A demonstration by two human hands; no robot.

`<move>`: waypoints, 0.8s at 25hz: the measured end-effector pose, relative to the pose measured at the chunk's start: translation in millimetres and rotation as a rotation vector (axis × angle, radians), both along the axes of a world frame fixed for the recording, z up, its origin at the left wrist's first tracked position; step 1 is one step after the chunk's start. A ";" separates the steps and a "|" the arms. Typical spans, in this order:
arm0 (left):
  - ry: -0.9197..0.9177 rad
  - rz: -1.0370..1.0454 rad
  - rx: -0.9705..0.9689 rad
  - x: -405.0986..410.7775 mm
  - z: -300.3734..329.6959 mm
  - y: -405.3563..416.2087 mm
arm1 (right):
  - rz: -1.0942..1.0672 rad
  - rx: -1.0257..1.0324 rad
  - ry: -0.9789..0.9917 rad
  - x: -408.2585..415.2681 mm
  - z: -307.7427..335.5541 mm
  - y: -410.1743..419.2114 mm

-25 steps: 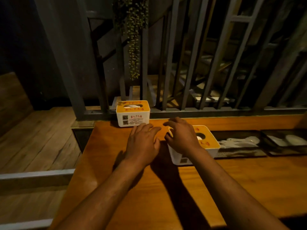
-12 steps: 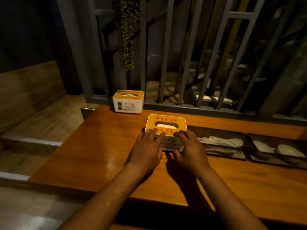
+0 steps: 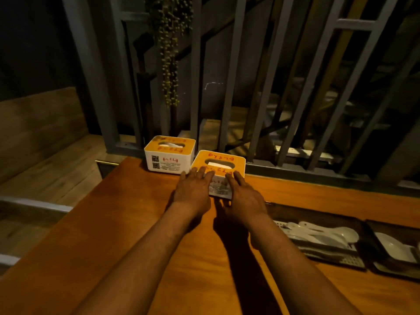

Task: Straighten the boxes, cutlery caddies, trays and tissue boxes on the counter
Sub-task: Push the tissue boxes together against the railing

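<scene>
At the counter's far left corner stood one tissue box. Just right of it, along the far edge, sat the second tissue box; my left hand and right hand pressed its near face, fingers straight, gripping nothing. Spoon trays lay toward the right edge.

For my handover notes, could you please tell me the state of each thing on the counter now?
Nearer orange-lidded white tissue box: upright, tissue in slot, both hands against its front.
Farther orange-lidded white tissue box: upright by the railing, untouched.
Left hand: open, fingers straight.
Right hand: open, fingers straight.
Dark tray: holds white spoons.
</scene>
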State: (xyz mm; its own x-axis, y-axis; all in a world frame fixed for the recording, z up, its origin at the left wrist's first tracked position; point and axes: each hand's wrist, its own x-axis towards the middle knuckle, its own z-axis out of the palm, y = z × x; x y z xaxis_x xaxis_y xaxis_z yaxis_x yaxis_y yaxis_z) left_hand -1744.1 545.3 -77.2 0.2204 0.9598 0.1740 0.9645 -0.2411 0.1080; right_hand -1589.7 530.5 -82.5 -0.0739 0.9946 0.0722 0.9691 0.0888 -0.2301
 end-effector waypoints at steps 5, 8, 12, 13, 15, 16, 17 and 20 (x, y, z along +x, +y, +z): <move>-0.071 0.024 0.034 -2.8 -10.3 68.0 | -0.017 -0.034 0.020 -10.1 -2.2 68.0; -0.081 0.029 0.083 -3.2 -16.3 84.0 | 0.001 -0.044 -0.019 -11.4 0.6 87.1; -0.098 0.010 0.135 -2.9 -28.7 89.5 | 0.005 -0.058 -0.070 -11.4 3.0 92.9; -0.086 0.010 0.125 -3.8 -27.9 89.9 | 0.021 -0.064 -0.090 -11.4 4.4 93.8; -0.018 0.004 0.085 -4.6 -21.1 86.7 | 0.035 -0.091 -0.109 -8.2 12.1 91.0; 0.017 0.000 0.082 -3.7 -17.4 82.1 | 0.032 -0.093 -0.096 -4.9 18.2 86.4; 0.034 -0.005 0.100 -1.6 -13.8 74.9 | 0.027 -0.082 -0.079 -0.6 24.4 79.5; -0.030 -0.057 0.161 13.4 -3.5 39.1 | 0.037 -0.055 -0.063 13.9 39.6 42.4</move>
